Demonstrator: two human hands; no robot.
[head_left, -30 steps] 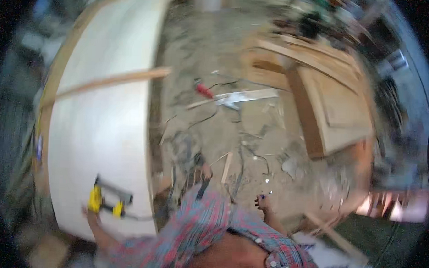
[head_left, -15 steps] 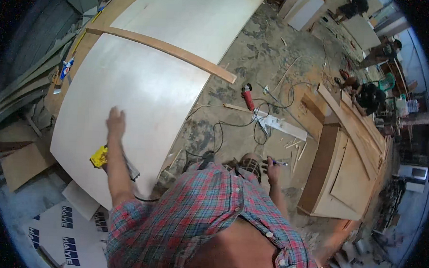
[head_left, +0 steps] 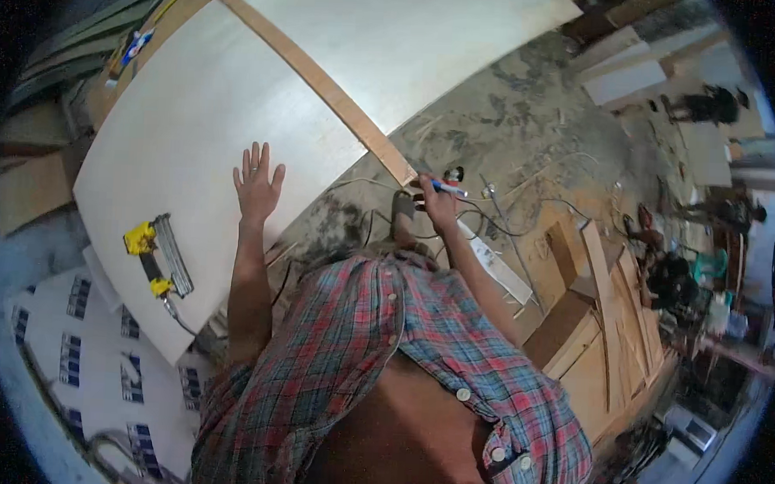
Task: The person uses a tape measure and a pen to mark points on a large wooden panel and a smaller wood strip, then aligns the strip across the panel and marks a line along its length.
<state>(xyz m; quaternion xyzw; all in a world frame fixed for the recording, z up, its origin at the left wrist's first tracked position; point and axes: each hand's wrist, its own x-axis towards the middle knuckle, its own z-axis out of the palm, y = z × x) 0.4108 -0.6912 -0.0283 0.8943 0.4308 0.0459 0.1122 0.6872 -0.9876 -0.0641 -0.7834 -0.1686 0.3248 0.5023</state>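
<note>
My left hand (head_left: 258,184) is over the white panel (head_left: 168,120) with its fingers spread; whether the palm presses on it I cannot tell. A blue pen (head_left: 449,189) sits in the closed fingers of my right hand (head_left: 439,208). That hand is at the near end of a long wooden strip (head_left: 312,76) lying across the panels; the fingertips are at the strip's end, contact unclear. On the panel left of my left hand lies a yellow and black nail gun (head_left: 156,256) with a hose attached.
Right of me are a wooden box (head_left: 565,328) and loose boards (head_left: 605,316). A white offcut (head_left: 499,268) and cables lie on the floor (head_left: 505,117). A printed sheet (head_left: 97,359) lies at the lower left. Other people (head_left: 675,280) are at the far right.
My right hand has moved from beside my leg up to the strip's end, carrying the pen. My left hand has moved forward over the panel, away from the nail gun. The view has turned.
</note>
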